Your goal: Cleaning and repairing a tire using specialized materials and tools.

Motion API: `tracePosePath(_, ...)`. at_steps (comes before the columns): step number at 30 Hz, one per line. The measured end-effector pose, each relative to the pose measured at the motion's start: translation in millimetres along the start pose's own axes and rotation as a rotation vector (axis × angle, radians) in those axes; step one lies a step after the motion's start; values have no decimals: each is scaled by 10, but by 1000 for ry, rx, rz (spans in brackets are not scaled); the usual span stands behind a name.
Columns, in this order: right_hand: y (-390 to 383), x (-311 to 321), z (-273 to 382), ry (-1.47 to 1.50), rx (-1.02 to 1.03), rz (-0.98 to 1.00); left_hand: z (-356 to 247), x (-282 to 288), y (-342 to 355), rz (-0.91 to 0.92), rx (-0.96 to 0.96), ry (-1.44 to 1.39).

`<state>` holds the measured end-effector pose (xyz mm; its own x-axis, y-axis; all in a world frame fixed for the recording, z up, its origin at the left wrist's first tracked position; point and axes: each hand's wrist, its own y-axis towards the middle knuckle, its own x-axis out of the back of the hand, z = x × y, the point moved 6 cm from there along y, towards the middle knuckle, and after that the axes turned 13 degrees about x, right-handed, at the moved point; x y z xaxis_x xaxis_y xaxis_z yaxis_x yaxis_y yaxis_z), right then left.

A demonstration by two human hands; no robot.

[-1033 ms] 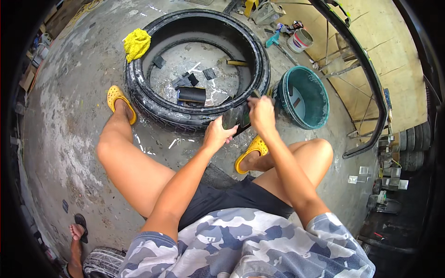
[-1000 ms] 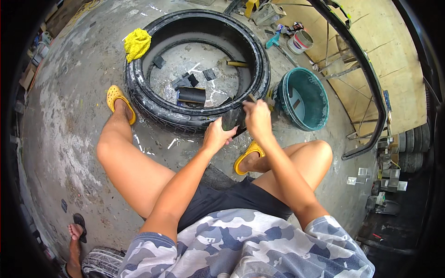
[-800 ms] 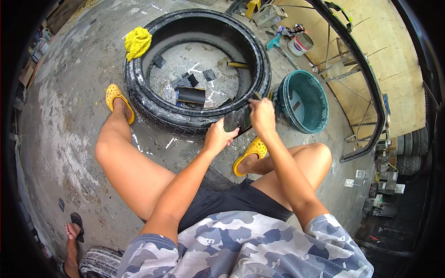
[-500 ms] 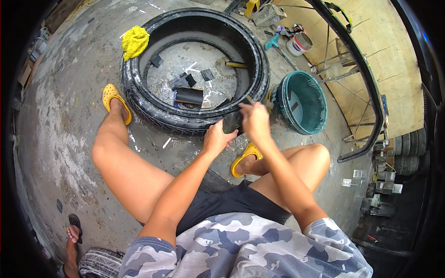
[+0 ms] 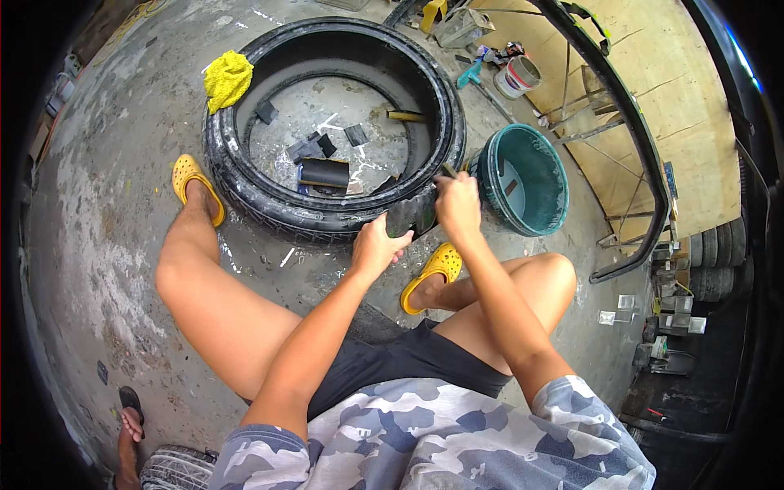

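A large black tire [image 5: 269, 208] lies on its side on the floor in front of me. By its near right edge, my left hand [image 5: 377, 249] grips a dark, flat piece of rubber [image 5: 411, 214] between thumb and fingers. My right hand [image 5: 459, 204] is closed just to the right of that piece. From its fist pokes the brownish end of a slim tool [image 5: 448, 170]; the rest of the tool is hidden. Inside the tire's ring lie a curved black rubber piece [image 5: 325, 173], several small dark scraps [image 5: 306, 149] and white strips.
A yellow cloth [image 5: 228, 80] hangs on the tire's far left rim. Right of the tire stands a green bucket [image 5: 545, 184]. Beyond it are a white pail [image 5: 518, 77], a blue-headed tool [image 5: 469, 73] and a black frame [image 5: 645, 131]. Another person's foot [image 5: 131, 418] is at lower left.
My right hand has shifted slightly right, away from the left hand, so more of the dark rubber piece shows between them. The whole view has moved a little; the left hand keeps its grip.
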<state>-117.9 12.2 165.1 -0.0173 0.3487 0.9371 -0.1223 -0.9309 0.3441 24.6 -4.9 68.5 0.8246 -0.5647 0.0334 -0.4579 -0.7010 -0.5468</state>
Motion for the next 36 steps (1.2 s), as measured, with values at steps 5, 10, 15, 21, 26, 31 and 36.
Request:
tracePosePath(5,-161,-255,-119,192,90,53,31,-1,12,-4,-11,-5)
tracePosePath(10,127,10,-799,44,-194,-168,25,13,11,-1,-13,-10)
tracePosePath(15,2,-141,-287,379,159,49,-1,-3,3,6,6,-44)
tracePosePath(21,111,76,-423,89,-111,-158,-1,1,-14,-6,-7,-20)
tracePosePath(26,97,130,71,315,201,-40,20,19,12,-42,-9,4)
tracePosePath(31,178,54,-94,222,-24,30,2,-21,19,-25,-14,1)
tracePosePath(36,167,149,76,124,67,166,-6,-10,-3,-31,-23,24)
